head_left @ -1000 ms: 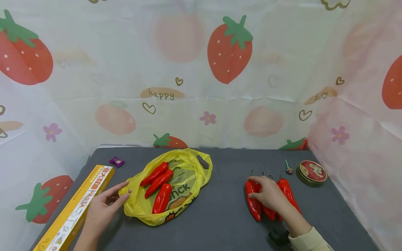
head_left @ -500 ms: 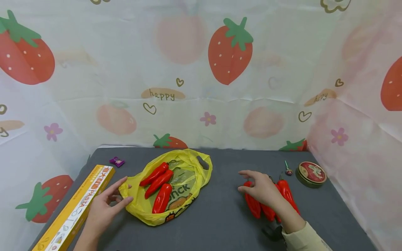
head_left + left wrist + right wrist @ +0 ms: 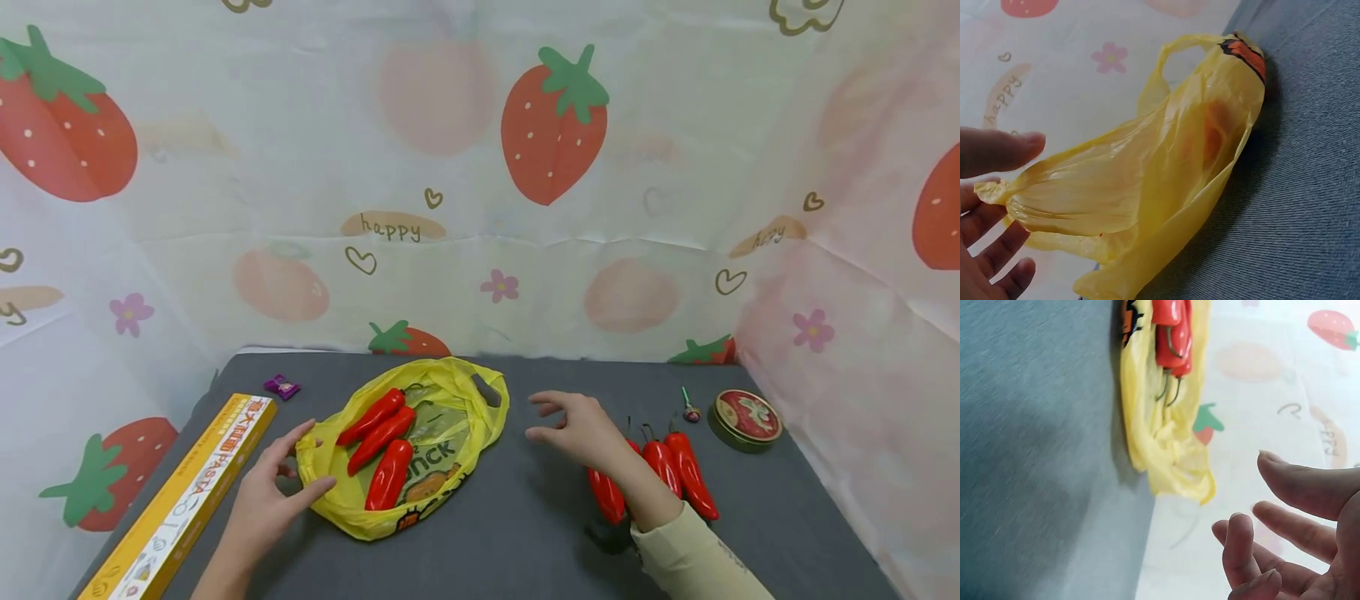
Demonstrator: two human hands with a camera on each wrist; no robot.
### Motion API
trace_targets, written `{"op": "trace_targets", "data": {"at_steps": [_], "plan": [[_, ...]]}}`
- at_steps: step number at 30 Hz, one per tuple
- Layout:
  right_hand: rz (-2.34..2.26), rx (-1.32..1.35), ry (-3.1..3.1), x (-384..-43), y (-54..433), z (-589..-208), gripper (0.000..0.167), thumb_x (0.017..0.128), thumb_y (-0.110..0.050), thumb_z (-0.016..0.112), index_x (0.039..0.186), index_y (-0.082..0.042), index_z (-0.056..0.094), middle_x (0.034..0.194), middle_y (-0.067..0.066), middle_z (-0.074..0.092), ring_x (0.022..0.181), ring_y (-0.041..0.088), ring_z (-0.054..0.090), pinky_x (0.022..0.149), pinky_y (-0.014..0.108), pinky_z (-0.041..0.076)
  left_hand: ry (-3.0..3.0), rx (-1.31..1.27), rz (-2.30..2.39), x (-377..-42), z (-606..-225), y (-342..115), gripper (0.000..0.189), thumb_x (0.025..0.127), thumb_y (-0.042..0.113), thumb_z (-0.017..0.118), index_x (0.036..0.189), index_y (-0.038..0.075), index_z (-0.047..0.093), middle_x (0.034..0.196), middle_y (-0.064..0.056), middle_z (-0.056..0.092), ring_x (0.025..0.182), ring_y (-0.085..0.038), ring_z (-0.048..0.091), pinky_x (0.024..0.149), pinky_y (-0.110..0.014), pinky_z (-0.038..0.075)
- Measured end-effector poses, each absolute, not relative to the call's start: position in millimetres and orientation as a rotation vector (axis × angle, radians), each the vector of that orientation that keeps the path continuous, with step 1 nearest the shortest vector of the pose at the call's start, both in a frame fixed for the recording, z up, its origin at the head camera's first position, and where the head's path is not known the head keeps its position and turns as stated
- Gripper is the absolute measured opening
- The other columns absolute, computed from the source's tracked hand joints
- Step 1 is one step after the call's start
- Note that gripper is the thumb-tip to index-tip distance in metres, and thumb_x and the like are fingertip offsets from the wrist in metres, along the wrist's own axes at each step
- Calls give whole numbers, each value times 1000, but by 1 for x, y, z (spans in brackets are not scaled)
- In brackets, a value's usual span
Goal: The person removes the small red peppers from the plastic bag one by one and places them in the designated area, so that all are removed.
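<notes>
Hands spread on either side of the bag, a person works at the desk (image 3: 495, 550). To the bag's left, the left hand (image 3: 266, 496) touches its drawn-out end with thumb and fingers well apart; whether any finger hooks or pinches the plastic, one cannot tell. Just right of the bag (image 3: 352, 520), the right hand (image 3: 573, 427) hangs with thumb and fingers loosely parted, holding nothing.

Judging by this, the step in hand is steadying the bag with one hand while the other stays free to carry. Any pickup next would call for the right hand to reach away from the bag and close gently round one smooth body.

Three peppers (image 3: 382, 441) lie side by side inside the bag, glossy, red and tapering, with thin, curved, dark stems. More peppers (image 3: 692, 477), at least three, lie well right of the bag, partly behind the right arm. The bag is thin, crumpled, see-through yellow plastic, its mouth gaping upward, with printed letters and a handle hole showing.
</notes>
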State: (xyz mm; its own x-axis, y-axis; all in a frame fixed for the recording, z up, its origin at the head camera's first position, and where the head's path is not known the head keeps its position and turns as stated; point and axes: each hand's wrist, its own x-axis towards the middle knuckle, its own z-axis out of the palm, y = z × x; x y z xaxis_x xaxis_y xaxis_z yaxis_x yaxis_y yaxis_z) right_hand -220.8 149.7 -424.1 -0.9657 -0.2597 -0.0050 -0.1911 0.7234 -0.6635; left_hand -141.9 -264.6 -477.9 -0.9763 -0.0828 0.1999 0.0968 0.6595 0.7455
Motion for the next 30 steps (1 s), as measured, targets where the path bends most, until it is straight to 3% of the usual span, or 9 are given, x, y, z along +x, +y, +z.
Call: {"op": "trace_targets", "data": {"at_steps": [3, 8, 17, 25, 30], "plan": [[-1076, -409, 2823, -223, 139, -421, 46, 87, -27, 81, 130, -20, 68, 121, 10, 72, 92, 21, 68, 76, 38, 57, -2665, -2, -1191, -143, -479, -264, 81, 85, 35, 82, 154, 20, 42, 124, -9, 57, 97, -21, 47, 75, -32, 47], [-1098, -454, 2802, -228, 123, -417, 46, 88, -30, 80, 132, -18, 67, 118, 9, 73, 89, 19, 69, 75, 38, 57, -2676, -8, -1197, -144, -478, -262, 87, 84, 36, 83, 156, 18, 37, 133, -11, 54, 104, -21, 46, 80, -36, 47], [-1191, -541, 2714, -239, 99, -415, 42, 90, -34, 77, 128, -20, 68, 112, 6, 74, 95, 25, 70, 75, 37, 57, -2658, -5, -1199, -142, -479, -259, 82, 86, 39, 81, 154, 15, 41, 136, -10, 56, 102, -19, 46, 79, -33, 47], [-1253, -573, 2525, -256, 66, -419, 45, 91, -31, 76, 132, -13, 66, 112, 13, 73, 94, 32, 71, 78, 44, 59, -2625, -67, -1228, -138, -480, -259, 73, 90, 35, 77, 153, 21, 44, 137, -6, 57, 106, -9, 43, 82, -32, 49], [-1252, -506, 2430, -263, 42, -425, 44, 90, -31, 78, 129, -15, 68, 115, 17, 71, 94, 38, 71, 78, 49, 59, -2565, -123, -1255, -138, -481, -260, 65, 92, 27, 75, 151, 21, 47, 129, -5, 63, 106, 0, 44, 83, -24, 47]]}}
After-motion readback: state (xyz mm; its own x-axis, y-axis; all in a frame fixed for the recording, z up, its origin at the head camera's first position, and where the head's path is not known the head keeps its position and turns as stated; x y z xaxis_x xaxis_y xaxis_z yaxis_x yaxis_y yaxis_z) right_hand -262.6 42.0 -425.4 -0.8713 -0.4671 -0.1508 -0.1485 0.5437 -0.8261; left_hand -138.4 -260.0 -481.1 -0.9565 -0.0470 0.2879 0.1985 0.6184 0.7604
